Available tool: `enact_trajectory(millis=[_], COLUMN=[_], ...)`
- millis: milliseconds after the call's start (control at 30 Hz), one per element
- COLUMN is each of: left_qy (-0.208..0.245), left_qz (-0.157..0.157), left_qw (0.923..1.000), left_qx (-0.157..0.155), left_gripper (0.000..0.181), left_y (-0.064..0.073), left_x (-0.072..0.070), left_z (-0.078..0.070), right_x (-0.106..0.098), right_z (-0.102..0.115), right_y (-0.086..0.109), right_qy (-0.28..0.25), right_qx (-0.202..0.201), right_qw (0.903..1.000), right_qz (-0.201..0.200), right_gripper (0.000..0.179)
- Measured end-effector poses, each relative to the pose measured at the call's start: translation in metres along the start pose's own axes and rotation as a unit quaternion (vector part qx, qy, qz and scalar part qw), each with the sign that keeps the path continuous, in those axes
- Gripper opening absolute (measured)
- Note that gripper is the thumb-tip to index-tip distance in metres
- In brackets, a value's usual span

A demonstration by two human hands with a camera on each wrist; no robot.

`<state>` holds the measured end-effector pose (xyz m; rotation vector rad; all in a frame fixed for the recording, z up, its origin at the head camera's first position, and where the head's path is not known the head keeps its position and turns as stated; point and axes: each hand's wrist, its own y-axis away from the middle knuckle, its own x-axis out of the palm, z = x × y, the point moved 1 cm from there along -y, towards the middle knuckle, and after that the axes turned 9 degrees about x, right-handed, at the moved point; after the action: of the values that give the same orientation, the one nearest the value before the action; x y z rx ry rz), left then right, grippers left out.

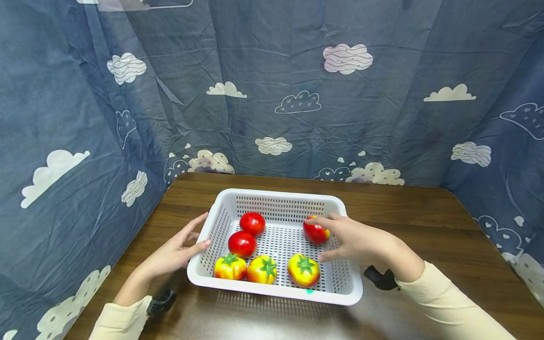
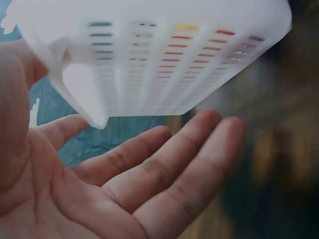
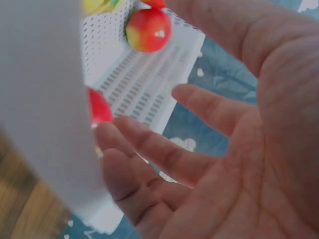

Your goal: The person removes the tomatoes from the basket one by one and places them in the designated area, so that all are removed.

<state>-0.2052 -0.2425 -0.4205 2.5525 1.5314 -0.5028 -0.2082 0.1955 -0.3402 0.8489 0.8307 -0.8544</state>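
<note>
A white plastic basket [image 1: 274, 293] with slotted walls stands on the table, tomatoes inside it. Two red tomatoes [image 1: 242, 244] lie at its left. Along the front side sit three yellow-red tomatoes [image 1: 303, 270] with green star-shaped tops. Over the right end reaches my right hand [image 1: 352, 238], its spread fingers right at another red tomato [image 1: 315, 232] and partly covering it. My left hand [image 1: 170, 252] is at the left end, thumb at the rim and the other fingers outside the wall. In the left wrist view those fingers [image 2: 174, 174] extend loosely beneath the basket wall [image 2: 149, 64].
The brown wooden table [image 1: 408, 208] reaches out on both sides of the basket. Behind it and at the sides hangs a blue curtain [image 1: 263, 56] with white clouds. Each wrist wears a dark band, the right one [image 1: 379, 277] close beside the basket.
</note>
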Motion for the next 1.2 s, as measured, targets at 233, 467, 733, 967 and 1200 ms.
enact_trajectory(millis=[233, 467, 733, 967, 1200], left_qy=[0.054, 0.081, 0.069, 0.057, 0.063], left_qz=[-0.005, -0.027, -0.054, -0.064, -0.059], left_qw=[0.9985, 0.9962, 0.9956, 0.9959, 0.9962], left_qx=[-0.004, -0.014, -0.032, -0.030, -0.015], left_gripper=[0.081, 0.078, 0.076, 0.073, 0.074], left_y=[-0.001, -0.003, -0.006, -0.007, -0.008], left_x=[0.010, 0.018, 0.018, 0.017, 0.017], left_z=[0.005, 0.005, 0.007, 0.010, 0.010], right_x=[0.012, 0.020, 0.023, 0.025, 0.029], right_z=[0.016, 0.024, 0.029, 0.031, 0.035], right_y=[-0.009, -0.019, -0.029, -0.037, -0.043], right_qy=[0.010, 0.014, 0.036, 0.030, 0.043], right_qx=[-0.006, 0.031, 0.039, 0.051, 0.044], right_qw=[0.9966, 0.9883, 0.9805, 0.9777, 0.9758], right_qz=[0.082, 0.149, 0.189, 0.201, 0.210], right_gripper=[0.091, 0.089, 0.076, 0.072, 0.068])
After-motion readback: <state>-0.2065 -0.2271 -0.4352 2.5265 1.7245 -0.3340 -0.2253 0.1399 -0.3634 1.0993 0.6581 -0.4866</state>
